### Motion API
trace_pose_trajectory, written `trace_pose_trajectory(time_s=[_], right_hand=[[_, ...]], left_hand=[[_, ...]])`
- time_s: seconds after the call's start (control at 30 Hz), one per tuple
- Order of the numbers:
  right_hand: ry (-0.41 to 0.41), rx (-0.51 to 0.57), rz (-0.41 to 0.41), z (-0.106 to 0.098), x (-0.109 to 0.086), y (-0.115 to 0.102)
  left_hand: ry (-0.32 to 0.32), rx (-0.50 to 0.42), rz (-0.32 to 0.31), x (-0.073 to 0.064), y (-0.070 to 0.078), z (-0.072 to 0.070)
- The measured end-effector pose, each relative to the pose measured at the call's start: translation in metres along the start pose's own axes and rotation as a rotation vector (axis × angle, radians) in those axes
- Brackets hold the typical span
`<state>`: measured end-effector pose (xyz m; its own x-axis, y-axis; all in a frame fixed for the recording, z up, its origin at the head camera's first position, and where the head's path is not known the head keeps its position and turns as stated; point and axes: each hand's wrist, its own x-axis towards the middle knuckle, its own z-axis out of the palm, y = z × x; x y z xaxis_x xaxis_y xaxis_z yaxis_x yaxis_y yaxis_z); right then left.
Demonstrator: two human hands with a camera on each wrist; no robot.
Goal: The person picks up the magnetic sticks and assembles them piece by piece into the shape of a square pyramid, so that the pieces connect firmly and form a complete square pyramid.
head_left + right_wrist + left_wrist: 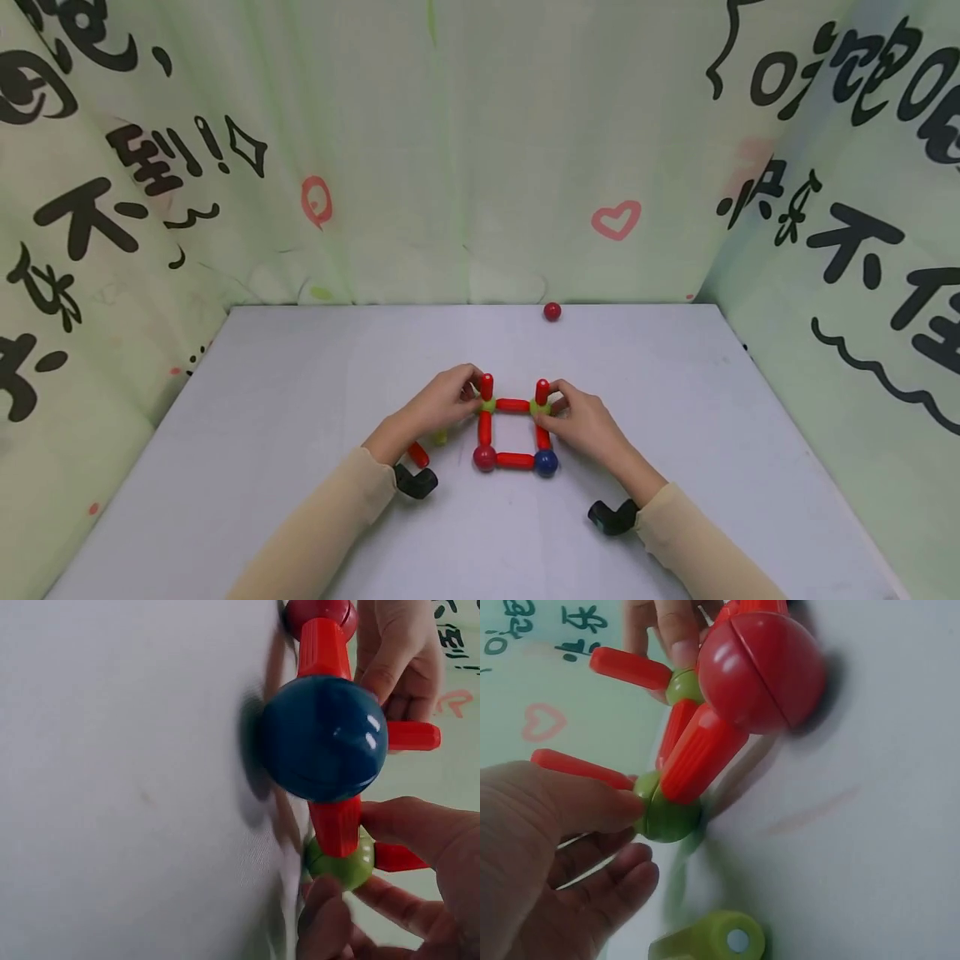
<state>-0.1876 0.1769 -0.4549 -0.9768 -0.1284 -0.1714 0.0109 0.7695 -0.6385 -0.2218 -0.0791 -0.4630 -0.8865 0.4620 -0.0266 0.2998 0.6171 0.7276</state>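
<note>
A square frame of red rods [514, 460] joined by balls lies mid-table. Its near corners are a red ball [484, 458] and a blue ball [546, 462]. Green balls form the far corners, each with a red rod standing up from it. My left hand [442, 402] grips the left green ball [671, 821], thumb against its side. On the opposite side, my right hand [587, 423] holds the right green ball [345, 866] between thumb and fingers. The left upright rod [487, 386] and right upright rod [542, 390] rise beside the fingertips.
A loose red rod [417, 455] and a yellow-green piece [439, 437] lie by my left wrist, partly hidden. One more red ball [552, 312] sits at the table's back edge. Printed curtains [465, 167] surround the white table [300, 358] at the back and sides.
</note>
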Motion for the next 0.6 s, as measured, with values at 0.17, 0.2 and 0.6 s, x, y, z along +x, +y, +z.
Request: trace_pose_trajectory(time_s=[0.17, 0.2, 0.6], right_hand=[[-0.062, 0.003, 0.047, 0.0, -0.002, 0.0], [-0.066, 0.015, 0.052, 0.001, -0.003, 0.0], [-0.075, 0.132, 0.07, 0.003, 0.002, 0.005]], left_hand=[[0.025, 0.15, -0.078, -0.009, -0.001, -0.003], [0.036, 0.2, -0.103, -0.011, 0.0, -0.004], [-0.027, 0.329, -0.429, -0.037, 0.022, -0.011]])
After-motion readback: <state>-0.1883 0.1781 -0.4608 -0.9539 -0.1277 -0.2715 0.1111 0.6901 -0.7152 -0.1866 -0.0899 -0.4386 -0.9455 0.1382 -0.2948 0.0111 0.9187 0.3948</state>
